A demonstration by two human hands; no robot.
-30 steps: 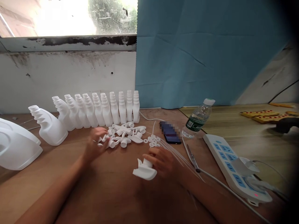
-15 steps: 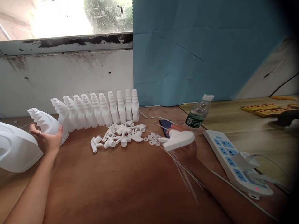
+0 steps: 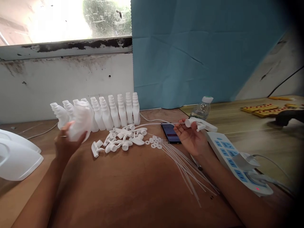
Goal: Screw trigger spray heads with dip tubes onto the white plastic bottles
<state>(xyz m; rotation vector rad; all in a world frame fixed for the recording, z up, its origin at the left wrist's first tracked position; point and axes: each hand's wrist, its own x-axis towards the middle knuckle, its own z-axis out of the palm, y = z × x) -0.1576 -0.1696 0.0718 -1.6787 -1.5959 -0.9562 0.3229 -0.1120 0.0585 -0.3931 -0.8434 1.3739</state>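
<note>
My left hand (image 3: 68,142) is closed around a white spray bottle (image 3: 82,122), blurred by motion and raised in front of the bottle row. In my right hand (image 3: 193,141) lies a white trigger sprayer (image 3: 200,123), its head toward the right. A thin dip tube (image 3: 154,123) sticks out of the sprayer's collar toward the left. Between the hands, a pile of loose trigger sprayers (image 3: 123,136) rests on the brown table. Small white washers (image 3: 154,142) lie right of the pile, and a fan of loose tubes (image 3: 182,164) spreads below my right hand.
Several open-necked white bottles (image 3: 114,110) stand in a row by the wall. Larger white containers (image 3: 19,158) are at the left edge. A phone (image 3: 169,133), a clear water bottle (image 3: 201,107) and a power strip (image 3: 237,164) with plugs and cables are on the right.
My left hand has carried the spray bottle right and lifted it from the row's left end. My right hand has turned palm up, and the sprayer's collar and tube now face left.
</note>
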